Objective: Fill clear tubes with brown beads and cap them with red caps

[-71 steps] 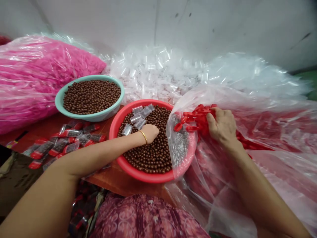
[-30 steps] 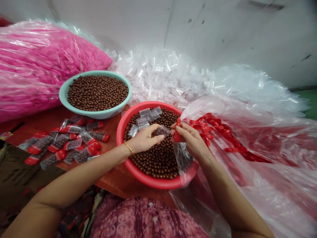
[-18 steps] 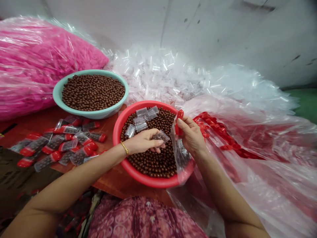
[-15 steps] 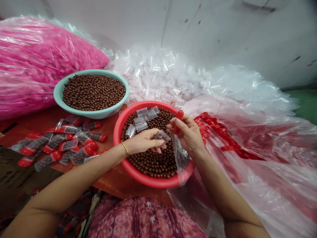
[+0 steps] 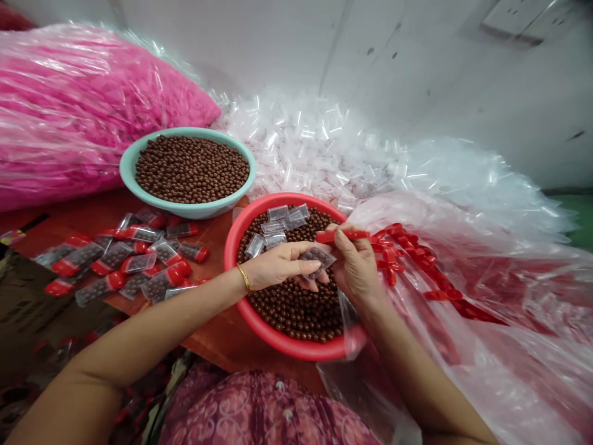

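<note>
Over the red basin (image 5: 245, 296) of brown balls (image 5: 296, 312), my left hand (image 5: 285, 267) is closed around a small clear plastic container (image 5: 319, 258) with brown balls inside. Close to its right side, my right hand (image 5: 356, 262) pinches a red plastic cap (image 5: 345, 236), held roughly level above the container's open end. Cap and container look apart. Several empty clear containers (image 5: 274, 227) rest on the balls at the basin's far side.
Filled containers with red caps (image 5: 160, 284) lie heaped at left. Behind them stands a pale green basin (image 5: 188, 209) of balls beside a bag of pink pieces (image 5: 92, 111). Clear containers (image 5: 310, 142) pile against the wall. Red caps (image 5: 393, 253) spill from a plastic bag (image 5: 509, 346) at right.
My right hand has turned the red cap from upright to nearly level beside the container. My left hand still holds the container. The whole view has shifted slightly.
</note>
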`<state>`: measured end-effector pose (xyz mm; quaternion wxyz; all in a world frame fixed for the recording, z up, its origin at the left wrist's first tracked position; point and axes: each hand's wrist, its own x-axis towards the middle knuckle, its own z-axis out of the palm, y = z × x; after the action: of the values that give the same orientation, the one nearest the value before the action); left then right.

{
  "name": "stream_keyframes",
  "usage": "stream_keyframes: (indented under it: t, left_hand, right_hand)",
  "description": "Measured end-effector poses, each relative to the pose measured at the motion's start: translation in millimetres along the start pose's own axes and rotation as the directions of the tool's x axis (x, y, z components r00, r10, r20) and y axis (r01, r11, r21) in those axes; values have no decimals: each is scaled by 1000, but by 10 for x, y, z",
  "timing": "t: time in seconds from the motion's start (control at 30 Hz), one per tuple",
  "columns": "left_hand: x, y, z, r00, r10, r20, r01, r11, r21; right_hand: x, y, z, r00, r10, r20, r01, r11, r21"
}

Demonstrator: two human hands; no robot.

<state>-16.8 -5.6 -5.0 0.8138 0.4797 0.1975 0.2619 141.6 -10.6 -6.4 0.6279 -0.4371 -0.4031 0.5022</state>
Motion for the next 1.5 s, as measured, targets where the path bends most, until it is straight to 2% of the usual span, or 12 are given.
stream_keyframes:
  t: [0.17,0.3,0.43,0.57,0.67,0.8,0.97,1.03,1.17,1.3,1.4,1.5]
  left_hand:
    - [11,-26,-13,994,81,-76,-79,996,36]
    - [7,-8,10,985,129,-112,-122,990,63]
    - [-3,22,29,979,166,-120,-153,982,108]
    - [0,16,30,976,156,-150,-126,973,194]
    - [9,4,33,970,152,-188,-99,959,267]
    - [14,5,53,971,130,-203,-60,946,318]
    - [15,6,73,976,84,-201,-25,960,279]
    - [7,19,78,980,53,-189,-2,966,259]
    - [-22,70,93,979,3,-202,50,965,257]
    - [-27,77,122,970,-23,-243,102,942,319]
    - [-7,50,143,960,30,-280,63,946,317]
    - [18,41,153,960,54,-274,14,970,241]
  right_hand:
    - [-50,16,-139,1000,14,24,-12,997,-77]
    - [-86,-7,-209,999,38,29,-31,979,-200]
    - [-157,-74,-180,990,-139,10,134,932,-337]
    - [-240,-91,-92,936,-351,37,338,861,-381]
    - [-278,-61,-71,901,-422,101,423,803,-420]
    - [-305,-13,-98,884,-433,179,462,743,-484]
    - [-324,5,-106,867,-433,246,496,710,-500]
    - [-334,-4,-101,871,-408,273,491,719,-492]
    - [-372,-25,-111,900,-361,246,436,769,-467]
    - [-432,5,-128,898,-351,266,440,757,-483]
    - [-457,47,-101,875,-393,282,483,710,-512]
    - [-446,50,-54,857,-408,316,516,664,-542]
